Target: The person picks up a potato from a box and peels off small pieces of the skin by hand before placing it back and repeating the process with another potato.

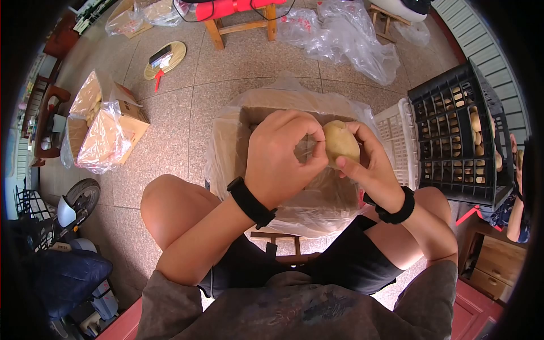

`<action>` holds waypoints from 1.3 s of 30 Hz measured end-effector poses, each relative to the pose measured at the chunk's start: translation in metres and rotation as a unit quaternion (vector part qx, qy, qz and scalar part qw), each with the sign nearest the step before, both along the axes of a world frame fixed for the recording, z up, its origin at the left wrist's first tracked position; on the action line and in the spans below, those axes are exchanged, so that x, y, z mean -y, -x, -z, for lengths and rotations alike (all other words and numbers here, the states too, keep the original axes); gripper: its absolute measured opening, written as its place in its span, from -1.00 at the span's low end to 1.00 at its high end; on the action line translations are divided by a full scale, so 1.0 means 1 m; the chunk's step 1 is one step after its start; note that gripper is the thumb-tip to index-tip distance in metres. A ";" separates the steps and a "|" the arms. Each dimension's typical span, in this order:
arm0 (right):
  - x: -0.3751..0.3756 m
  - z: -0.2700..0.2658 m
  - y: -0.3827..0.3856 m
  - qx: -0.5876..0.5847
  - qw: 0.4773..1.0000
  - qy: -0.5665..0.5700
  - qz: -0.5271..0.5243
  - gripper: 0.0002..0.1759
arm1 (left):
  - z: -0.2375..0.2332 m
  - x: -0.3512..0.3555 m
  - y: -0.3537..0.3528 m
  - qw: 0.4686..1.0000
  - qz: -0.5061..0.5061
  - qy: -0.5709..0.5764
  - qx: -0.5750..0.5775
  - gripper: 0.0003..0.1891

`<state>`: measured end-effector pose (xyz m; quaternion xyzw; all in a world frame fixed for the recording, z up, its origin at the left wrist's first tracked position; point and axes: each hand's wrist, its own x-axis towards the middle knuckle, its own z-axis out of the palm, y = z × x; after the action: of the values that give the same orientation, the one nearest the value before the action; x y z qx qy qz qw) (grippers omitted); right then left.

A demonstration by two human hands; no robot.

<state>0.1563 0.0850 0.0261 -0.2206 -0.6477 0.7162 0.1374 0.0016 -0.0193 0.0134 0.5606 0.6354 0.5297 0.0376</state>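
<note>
My right hand [372, 163] grips a round, yellow-tan piece of produce [342, 143], potato-like in shape, with fingers behind it and the thumb in front. Just to its left, my left hand [283, 150] is closed in a pinch, thumb and forefinger tips meeting beside the produce. Whatever the pinch holds, if anything, is too small to make out. Both hands are over an open cardboard box [253, 113] lined with clear plastic [224, 153], which stands between my knees. My hands hide much of the box's inside.
A black crate [447, 181] of similar produce leans at the right, beside a white plastic basket [396, 136]. Another lined carton [133, 122] stands left. Plastic sheeting [351, 39], a wooden stool [241, 28] and a round woven fan [173, 59] lie farther ahead. Another person's arm [514, 218] shows far right.
</note>
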 end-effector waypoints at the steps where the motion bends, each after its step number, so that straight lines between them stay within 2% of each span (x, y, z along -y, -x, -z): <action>1: 0.000 0.000 0.000 0.001 1.000 -0.002 0.002 -0.47 | 0.000 0.000 0.000 1.000 -0.001 -0.002 0.003 -0.85; 14: -0.002 0.000 -0.001 0.006 0.999 0.040 0.003 -0.47 | 0.003 -0.001 0.000 0.999 0.014 -0.017 0.039 -0.87; 26: 0.003 0.003 0.002 -0.021 0.999 -0.024 0.031 -0.42 | 0.003 -0.002 -0.004 0.996 0.008 -0.033 0.081 -0.86; 36: 0.001 0.002 0.001 -0.019 0.999 0.009 0.029 -0.42 | 0.004 -0.001 -0.004 0.994 0.026 -0.033 0.105 -0.86; 38: -0.002 0.001 -0.001 -0.017 0.999 0.001 0.029 -0.43 | 0.005 0.000 -0.005 0.987 0.041 -0.025 0.151 -0.86; 39: -0.004 0.001 -0.001 -0.029 0.997 0.065 0.015 -0.43 | 0.005 0.000 -0.005 0.987 0.041 -0.025 0.151 -0.86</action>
<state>0.1578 0.0892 0.0254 -0.2175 -0.5924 0.7607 0.1522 0.0070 -0.0190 0.0083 0.5008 0.5853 0.6219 0.1407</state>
